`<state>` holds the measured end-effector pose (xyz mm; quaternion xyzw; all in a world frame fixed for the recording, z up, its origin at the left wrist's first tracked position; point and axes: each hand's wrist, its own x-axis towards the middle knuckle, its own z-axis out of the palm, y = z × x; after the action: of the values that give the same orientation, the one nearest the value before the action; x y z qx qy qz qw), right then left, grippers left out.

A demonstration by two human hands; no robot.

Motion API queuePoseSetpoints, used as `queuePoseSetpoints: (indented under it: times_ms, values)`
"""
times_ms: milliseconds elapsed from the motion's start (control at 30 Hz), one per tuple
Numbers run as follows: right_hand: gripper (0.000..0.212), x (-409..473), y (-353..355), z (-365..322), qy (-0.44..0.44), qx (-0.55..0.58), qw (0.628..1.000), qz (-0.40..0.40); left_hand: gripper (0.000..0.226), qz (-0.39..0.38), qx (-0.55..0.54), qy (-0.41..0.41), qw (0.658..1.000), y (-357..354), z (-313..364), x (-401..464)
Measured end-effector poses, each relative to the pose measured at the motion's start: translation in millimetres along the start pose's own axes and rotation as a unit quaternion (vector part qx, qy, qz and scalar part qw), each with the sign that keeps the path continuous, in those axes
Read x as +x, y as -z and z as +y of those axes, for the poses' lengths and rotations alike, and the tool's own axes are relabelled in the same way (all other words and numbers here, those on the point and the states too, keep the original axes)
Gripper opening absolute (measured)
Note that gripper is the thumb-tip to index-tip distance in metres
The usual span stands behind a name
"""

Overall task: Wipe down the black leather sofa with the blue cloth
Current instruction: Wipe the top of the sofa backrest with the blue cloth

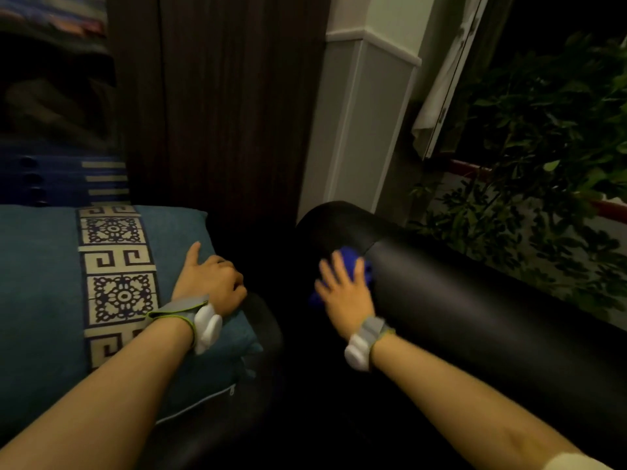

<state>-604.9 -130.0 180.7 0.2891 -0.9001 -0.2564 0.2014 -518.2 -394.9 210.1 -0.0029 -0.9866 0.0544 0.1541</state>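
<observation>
a home living room: black leather sofa (475, 300), patterned cushion (51, 283) (teal), houseplant (543, 147).

Two bare forearms showing, left wrist wearing a grey strap (176, 310) edged in yellow-green with a white rounded plastic unit (207, 329) on it, right wrist wearing a matching grey band (373, 329) carrying a white unit (357, 353), a pale cream sleeve edge (573, 462) peeking at the right elbow

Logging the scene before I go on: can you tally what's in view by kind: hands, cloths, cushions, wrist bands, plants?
Hands: 2, left hand gripping the teal cushion, right hand pressing the blue cloth on the sofa arm
Cloths: 1
Cushions: 1
Wrist bands: 2, one on the left, one on the right
Plants: 1
Total: 7
</observation>
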Motion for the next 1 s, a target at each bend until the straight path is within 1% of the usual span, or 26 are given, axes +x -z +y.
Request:
queuePoseSetpoints:
  times_ms: [33, 100, 133, 167, 233, 333, 400, 433, 500, 567, 600, 633, 667, 700, 733, 767, 800, 833, 867, 900, 933, 1000]
  values:
    - [0.047, -15, -13, -21, 0.064, -0.03, 0.997, -0.036, 0.035, 0.004, -0.003, -0.002, 1.0, 6, 4, -2]
    - [0.046, -47, -38, -57, 0.159, -0.083, 0.977, -0.112, 0.032, 0.027, 0.014, -0.003, 1.0, 20, 9, -8]
    - [0.048, -59, -49, -68, 0.185, -0.102, 0.967, -0.146, 0.031, 0.035, 0.028, -0.007, 0.999, 26, 11, -8]
    - [0.05, -66, -55, -74, 0.201, -0.116, 0.959, -0.163, 0.03, 0.042, 0.043, -0.007, 0.998, 31, 10, -12]
    - [0.051, -67, -55, -66, 0.2, -0.098, 0.963, -0.152, 0.032, 0.041, 0.064, -0.006, 0.997, 37, 9, -22]
    - [0.049, -43, -26, -22, 0.13, -0.03, 0.989, -0.063, 0.039, 0.04, 0.087, -0.009, 0.995, 40, 13, -34]
    - [0.052, -22, 5, 22, 0.041, 0.025, 0.999, -0.006, 0.041, 0.038, 0.078, -0.006, 0.996, 39, 20, -38]
    - [0.054, -14, 19, 46, -0.017, 0.053, 0.998, 0.005, 0.041, 0.036, 0.068, -0.006, 0.997, 38, 25, -40]
    - [0.054, -3, 39, 93, -0.137, 0.113, 0.984, -0.006, 0.041, 0.042, 0.049, -0.014, 0.998, 37, 37, -43]
    - [0.05, 2, 50, 125, -0.218, 0.198, 0.954, -0.054, 0.042, 0.047, 0.039, -0.027, 0.998, 38, 49, -47]
    - [0.05, 2, 52, 132, -0.242, 0.227, 0.941, -0.066, 0.043, 0.048, 0.037, -0.034, 0.998, 37, 55, -51]
    - [0.05, -1, 53, 131, -0.255, 0.232, 0.936, -0.068, 0.045, 0.047, 0.038, -0.041, 0.997, 37, 60, -54]
    - [0.05, -5, 52, 122, -0.257, 0.211, 0.941, -0.057, 0.046, 0.047, 0.037, -0.05, 0.997, 36, 64, -58]
    - [0.05, -10, 51, 108, -0.244, 0.172, 0.954, -0.038, 0.046, 0.049, 0.032, -0.056, 0.997, 35, 67, -60]
    - [0.051, -17, 48, 89, -0.207, 0.129, 0.97, -0.017, 0.046, 0.049, 0.024, -0.059, 0.997, 35, 69, -63]
    - [0.051, -26, 42, 68, -0.144, 0.09, 0.985, -0.001, 0.046, 0.05, 0.015, -0.059, 0.997, 35, 71, -66]
    - [0.05, -39, 33, 46, -0.059, 0.053, 0.997, -0.002, 0.046, 0.051, 0.012, -0.058, 0.997, 33, 73, -70]
    - [0.048, -52, 21, 24, 0.027, 0.016, 0.999, -0.025, 0.047, 0.052, 0.015, -0.06, 0.997, 31, 72, -71]
    - [0.047, -69, 8, 4, 0.104, -0.025, 0.992, -0.065, 0.048, 0.049, 0.019, -0.061, 0.997, 29, 74, -75]
    - [0.046, -85, -3, -11, 0.154, -0.059, 0.981, -0.105, 0.049, 0.045, 0.022, -0.062, 0.997, 27, 74, -79]
    - [0.046, -96, -12, -18, 0.176, -0.072, 0.973, -0.128, 0.049, 0.044, 0.024, -0.066, 0.997, 24, 75, -82]
    - [0.047, -103, -17, -13, 0.176, -0.054, 0.975, -0.125, 0.05, 0.041, 0.034, -0.07, 0.996, 20, 76, -87]
